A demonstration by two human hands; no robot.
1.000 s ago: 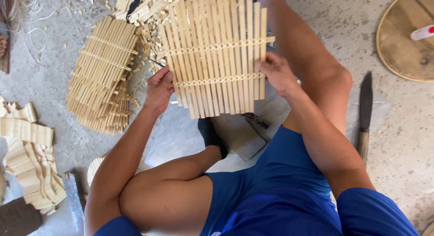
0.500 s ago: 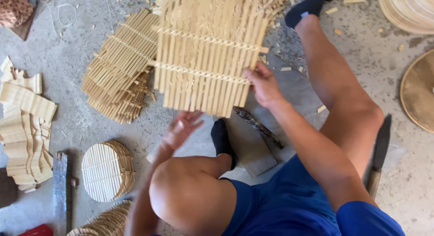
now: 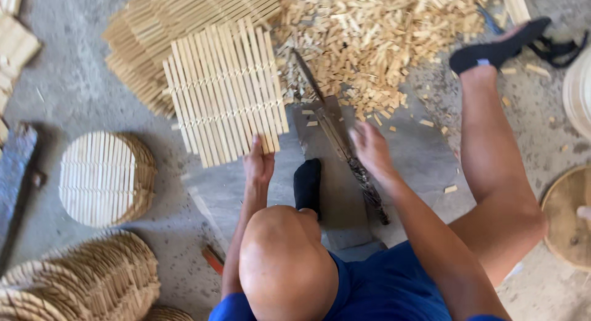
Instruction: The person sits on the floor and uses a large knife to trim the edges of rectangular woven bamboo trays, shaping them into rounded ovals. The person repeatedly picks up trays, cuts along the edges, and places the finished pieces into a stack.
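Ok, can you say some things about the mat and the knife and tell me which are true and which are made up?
1. The left hand touches the slat mat. True.
2. The right hand is on the knife. True.
3. The mat is round. False: it is roughly square.
4. The wood chips lie behind the person's back. False: they are piled in front, beyond the knife.
5. The shorts are blue. True.

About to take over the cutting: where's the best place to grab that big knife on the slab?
Grip the knife by its dark wrapped handle, from the right, where the right hand already reaches. The handle points toward the person; the blade tip points away into the chip pile.
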